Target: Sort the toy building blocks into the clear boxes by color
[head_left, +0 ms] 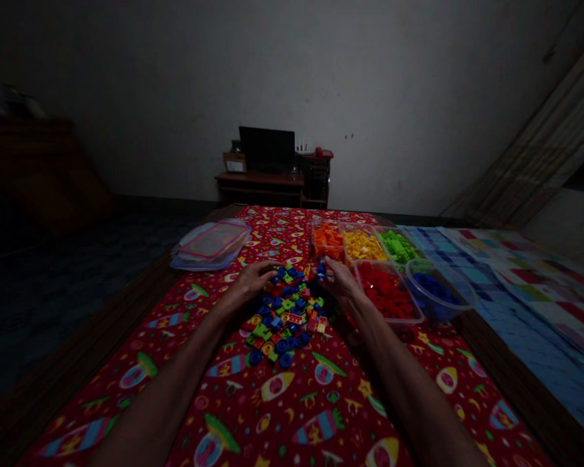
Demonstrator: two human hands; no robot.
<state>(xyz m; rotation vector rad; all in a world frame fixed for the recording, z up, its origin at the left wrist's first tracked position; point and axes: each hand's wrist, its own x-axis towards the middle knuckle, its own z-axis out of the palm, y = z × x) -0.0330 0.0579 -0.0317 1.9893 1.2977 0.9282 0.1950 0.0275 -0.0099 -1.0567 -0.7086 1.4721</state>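
Observation:
A mixed pile of small toy building bricks (285, 305) in blue, green, red, yellow and orange lies on the red patterned tablecloth (272, 421). My left hand (250, 280) is at the pile's far left edge, its fingers curved and thumb apart, reaching the nearest bricks without a visible hold. On the other side, my right hand (341, 280) pinches a blue brick (321, 268) between thumb and fingers, just above the pile's right edge. The finer shape of that brick is too small and dark to tell.
Right of the pile stand open tubs of sorted bricks: orange (328, 240), yellow (363, 245), green (398, 248), red (385, 292), and a round blue one (438, 292). Stacked lids (211, 245) lie at the left. A monitor (267, 149) stands behind the table.

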